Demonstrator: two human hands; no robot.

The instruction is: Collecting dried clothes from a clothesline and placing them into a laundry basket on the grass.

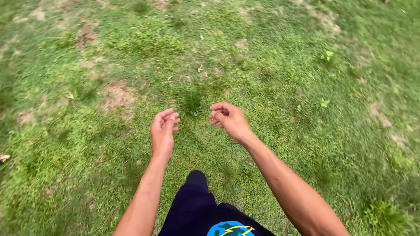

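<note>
Both of your hands are out in front of you over the lawn (280, 61), and neither has hold of anything. Your left hand (162, 131) has its fingers curled loosely inward, the fingertips (171, 119) drawn near the thumb but with nothing pinched between them. Your right hand (230, 119) is in much the same shape, fingers half bent and hooked toward the palm, empty as far as the view shows.

The thing nearest to them is a darker tuft of grass (192, 102), standing up from the ground just beyond and between the two hands, around the middle of the lawn. Neither hand touches it; both hang above the grass, apart from each other with the tuft in the gap ahead of them.

Judging from how things lie, nothing is gathered or pulled yet: the tuft stands whole and the grass under your hands looks undisturbed. Any grasp on it is not yet made.

Around you, bare earth patches (117, 95) break the green toward the far left of the lawn. Your dark trouser leg (194, 201) shows beneath your arms at the near edge, and a small yellow scrap (4, 158) lies at the left edge.
</note>
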